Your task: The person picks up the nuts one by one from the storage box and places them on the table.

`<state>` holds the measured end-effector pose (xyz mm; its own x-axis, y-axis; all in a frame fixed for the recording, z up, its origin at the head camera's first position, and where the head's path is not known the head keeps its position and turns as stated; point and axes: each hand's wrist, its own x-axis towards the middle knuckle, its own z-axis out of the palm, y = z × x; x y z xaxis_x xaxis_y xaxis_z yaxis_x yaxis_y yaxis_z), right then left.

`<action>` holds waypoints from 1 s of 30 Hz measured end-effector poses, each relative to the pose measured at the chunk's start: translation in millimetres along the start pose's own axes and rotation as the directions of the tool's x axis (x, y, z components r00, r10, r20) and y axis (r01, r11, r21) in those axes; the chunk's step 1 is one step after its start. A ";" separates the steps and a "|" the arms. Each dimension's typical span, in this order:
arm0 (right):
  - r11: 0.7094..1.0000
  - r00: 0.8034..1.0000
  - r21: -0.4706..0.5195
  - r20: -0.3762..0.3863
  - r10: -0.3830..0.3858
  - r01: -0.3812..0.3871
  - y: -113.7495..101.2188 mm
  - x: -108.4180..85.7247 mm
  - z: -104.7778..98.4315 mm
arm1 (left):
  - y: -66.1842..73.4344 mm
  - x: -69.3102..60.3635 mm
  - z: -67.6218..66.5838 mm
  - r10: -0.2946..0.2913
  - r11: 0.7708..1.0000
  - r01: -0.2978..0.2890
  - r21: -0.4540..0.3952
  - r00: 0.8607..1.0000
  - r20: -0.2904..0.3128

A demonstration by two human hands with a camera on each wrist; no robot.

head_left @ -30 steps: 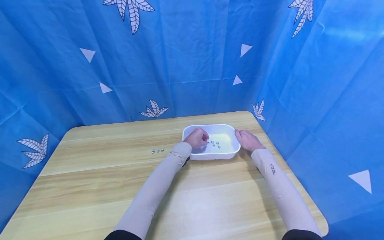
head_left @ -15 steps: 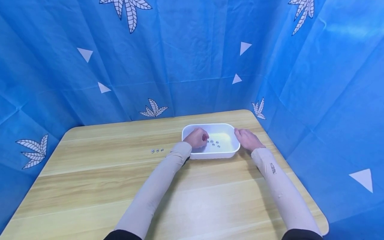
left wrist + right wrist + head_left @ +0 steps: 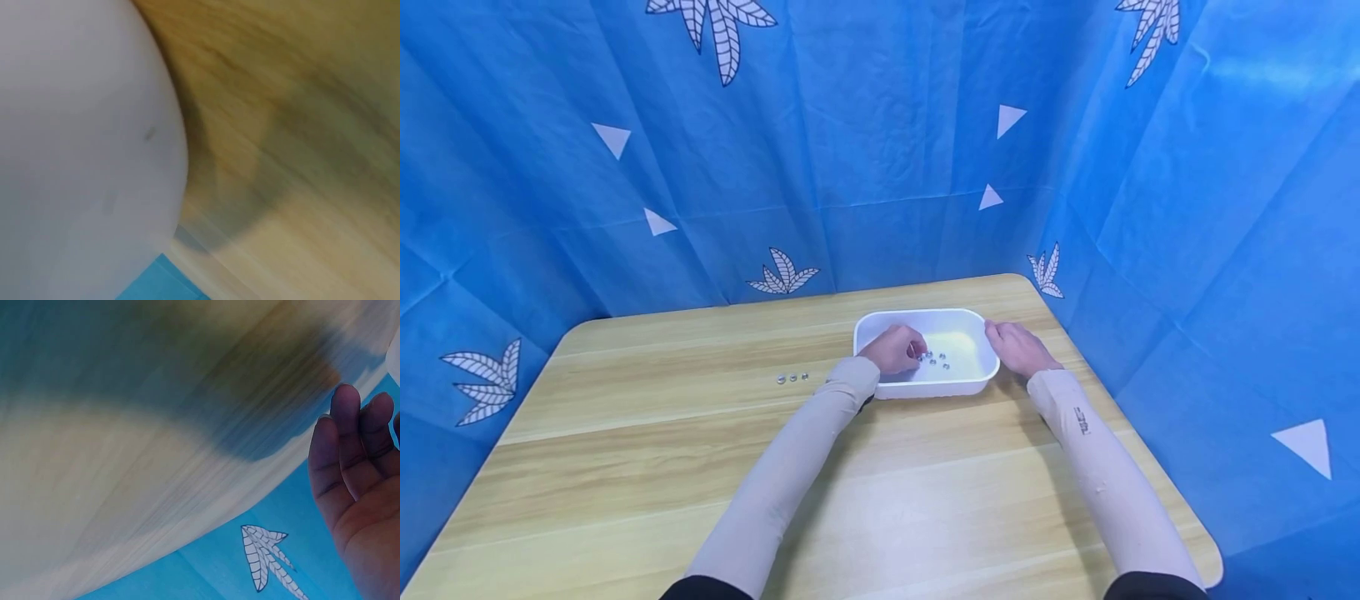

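Note:
In the head view, a white plastic tray (image 3: 970,350) with rounded corners stands toward the far right of the table. Several small shiny metal pieces (image 3: 943,357), which look like nuts, lie scattered on its floor. My left hand (image 3: 892,349) reaches over the left side into the tray, its fingers bent down at the leftmost pieces; whether one is pinched is too small to see. At the tray's right end my right hand (image 3: 1019,348) grips the rim. The left wrist view holds only the tray's outer wall (image 3: 94,125), with the left hand out of sight.
Three similar metal pieces (image 3: 793,378) lie in a row on the wooden table (image 3: 647,467), left of the tray. Blue patterned curtains (image 3: 880,150) hang behind the table and along its right side. The table's right edge runs close to the right arm.
My left fingers have shifted slightly within the tray and spread a little near the leftmost metal pieces. The right hand stays at the tray's rim.

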<state>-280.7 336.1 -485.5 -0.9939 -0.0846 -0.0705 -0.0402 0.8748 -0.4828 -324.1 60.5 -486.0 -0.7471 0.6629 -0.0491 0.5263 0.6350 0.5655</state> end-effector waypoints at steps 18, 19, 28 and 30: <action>1.000 1.000 0.006 -0.004 -0.002 0.002 2.7 0.6 3.1 | 3.1 -1.7 3.6 0.048 0.993 -0.049 0.105 0.999 0.013; 1.000 1.000 0.006 -0.001 0.000 0.000 3.0 0.5 3.1 | 2.9 -1.9 3.7 0.050 0.993 -0.050 0.105 0.999 0.007; 1.000 1.000 0.006 0.010 0.010 -0.010 2.9 0.1 2.3 | 4.0 -4.2 1.1 0.046 0.999 -0.045 0.021 0.998 -0.053; 1.000 1.000 0.009 0.012 0.015 -0.015 2.8 -0.6 1.8 | 4.7 -4.4 0.7 0.041 0.999 -0.041 0.012 0.997 -0.058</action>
<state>-280.0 337.7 -488.4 -0.9932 -0.0770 -0.0877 -0.0243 0.8715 -0.4898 -318.0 60.9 -483.7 -0.7470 0.6644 0.0222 0.5610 0.6121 0.5573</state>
